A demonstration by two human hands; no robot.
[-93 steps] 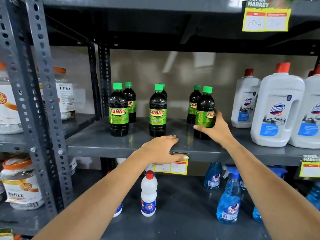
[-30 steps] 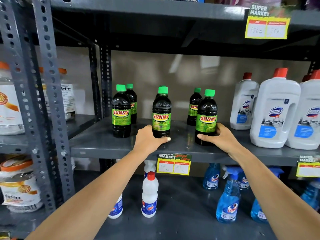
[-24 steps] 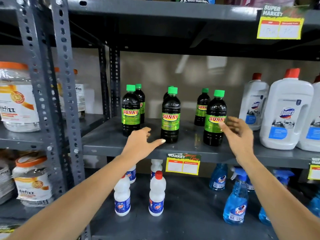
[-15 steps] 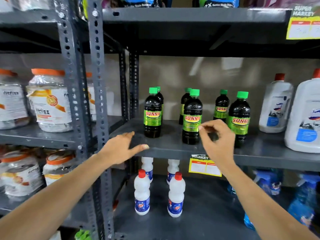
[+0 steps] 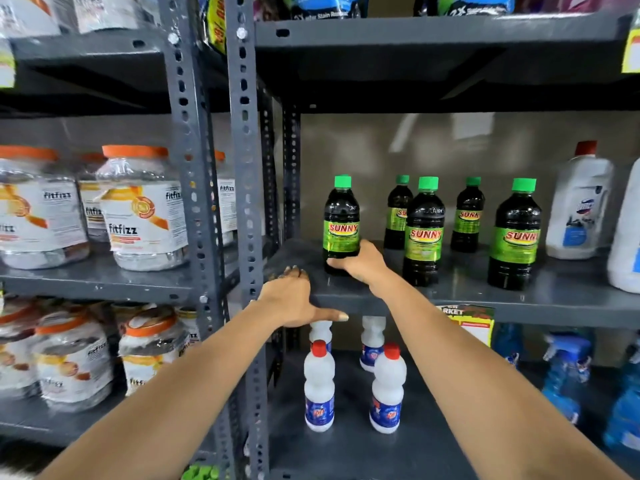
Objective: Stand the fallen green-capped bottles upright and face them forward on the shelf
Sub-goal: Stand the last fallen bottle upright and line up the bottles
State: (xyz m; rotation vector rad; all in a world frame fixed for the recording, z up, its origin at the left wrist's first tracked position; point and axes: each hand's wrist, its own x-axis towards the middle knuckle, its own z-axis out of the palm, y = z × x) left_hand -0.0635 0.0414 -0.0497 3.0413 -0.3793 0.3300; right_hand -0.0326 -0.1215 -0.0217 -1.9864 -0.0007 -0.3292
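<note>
- Gripping the base of the leftmost dark bottle with a green cap and green "SUNNY" label [image 5: 341, 223], the right hand [image 5: 360, 265] curls its fingers round the lower body, closed on it from the right side and front.
- That bottle stands upright on the grey metal shelf [image 5: 571, 299], long axis vertical, cap at the top, label turned toward the camera.
- The left hand [image 5: 294, 301] lies flat and spread on the shelf's front left corner, fingers on top of the shelf board and thumb stretched out along its front edge; it holds nothing.
- Two more front-row green-capped bottles stand upright, one in the middle [image 5: 425, 232] and one to the right [image 5: 516, 237], both with labels facing forward.
- Behind them, two back-row green-capped bottles [image 5: 398, 211] [image 5: 468, 214] stand upright too, labels partly hidden by the front row.
- A third back bottle may stand behind the held one; only a sliver of green shows, so I cannot tell.
- Large white jugs with red caps [image 5: 580, 206] sit at the right end of the same shelf, apart from the dark bottles.
- Small white bottles with red caps [image 5: 319, 386] stand on the shelf below.
- Clear jars with orange lids [image 5: 138, 209] fill the neighbouring rack to the left.
</note>
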